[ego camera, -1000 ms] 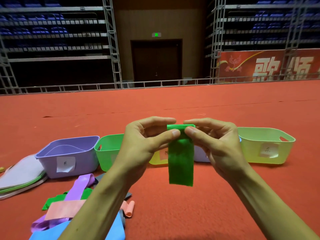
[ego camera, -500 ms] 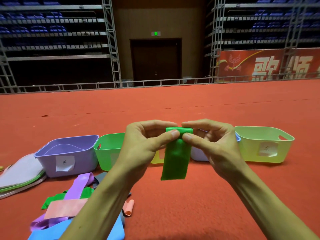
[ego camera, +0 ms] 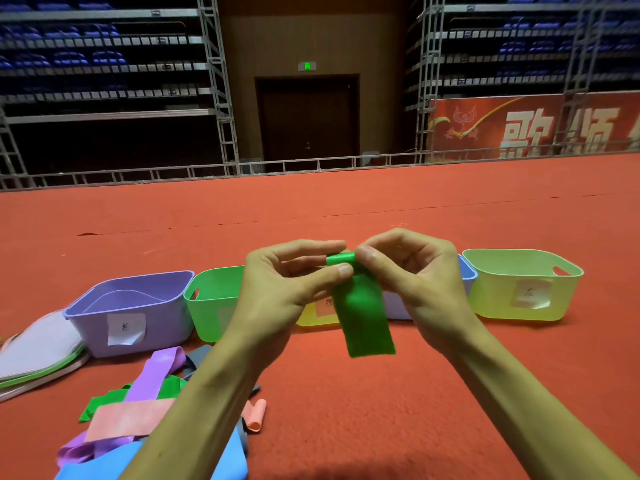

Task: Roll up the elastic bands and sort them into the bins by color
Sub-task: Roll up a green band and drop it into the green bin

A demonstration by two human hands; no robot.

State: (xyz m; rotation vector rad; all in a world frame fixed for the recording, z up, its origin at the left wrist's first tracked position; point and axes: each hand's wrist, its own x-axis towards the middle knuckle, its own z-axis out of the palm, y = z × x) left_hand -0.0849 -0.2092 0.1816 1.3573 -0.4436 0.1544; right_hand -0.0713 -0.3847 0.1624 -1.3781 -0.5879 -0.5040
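Green band point(ego camera: 363, 317) (top rolled) — pinched by left hand point(ego camera: 287, 289) and right hand point(ego camera: 415, 282).

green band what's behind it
Behind the green band stand a yellow bin and a pale blue bin, mostly covered by it, the left hand and the right hand; their insides cannot be seen.

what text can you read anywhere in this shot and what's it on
"歌颂", large pale characters on the red banner, cut off at the edge.
"紫", handwritten, label on the purple bin.
"灰", probably, handwritten, label on the pale green bin.
Label on the yellow bin: mostly hidden behind the left hand and green band, unreadable.
Green sign above the door: too small to read.
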